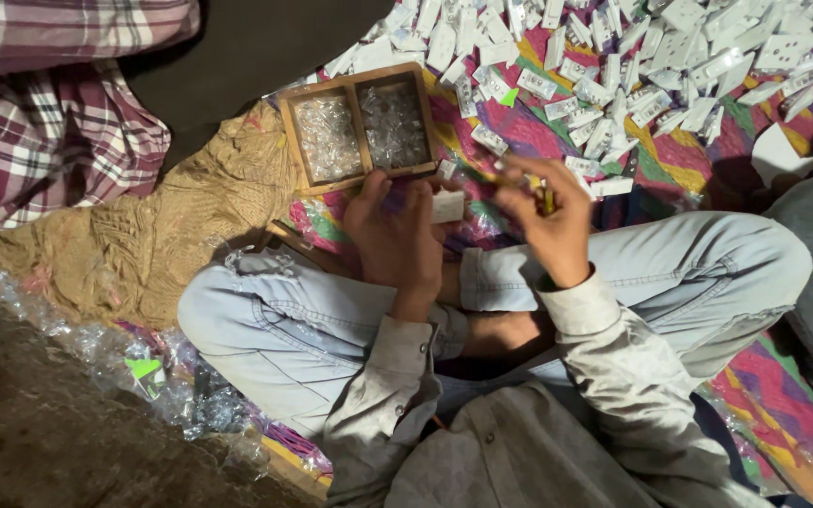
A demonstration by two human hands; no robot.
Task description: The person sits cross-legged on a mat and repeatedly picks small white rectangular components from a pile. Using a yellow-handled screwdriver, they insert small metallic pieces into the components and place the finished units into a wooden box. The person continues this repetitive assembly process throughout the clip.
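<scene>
Head view: white plastic piece (448, 206) pinched at left hand (395, 237) fingertips (grip closed).

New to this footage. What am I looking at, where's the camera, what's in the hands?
There is no machine here: a person sits cross-legged on the floor and works with bare hands. The single picture comes from a camera worn on their head, looking down at their lap, so the grey sleeves and pale jeans are their own.

The left hand holds a small white plastic part. The right hand pinches a thin yellow tool; what kind of tool is too small to tell.

In front of the knees lies a colourful patterned cloth with a big heap of similar white plastic parts. Beside it sits a wooden tray with two compartments, both filled with small clear pieces. To the left are a tan knitted cloth and plaid fabric.
</scene>
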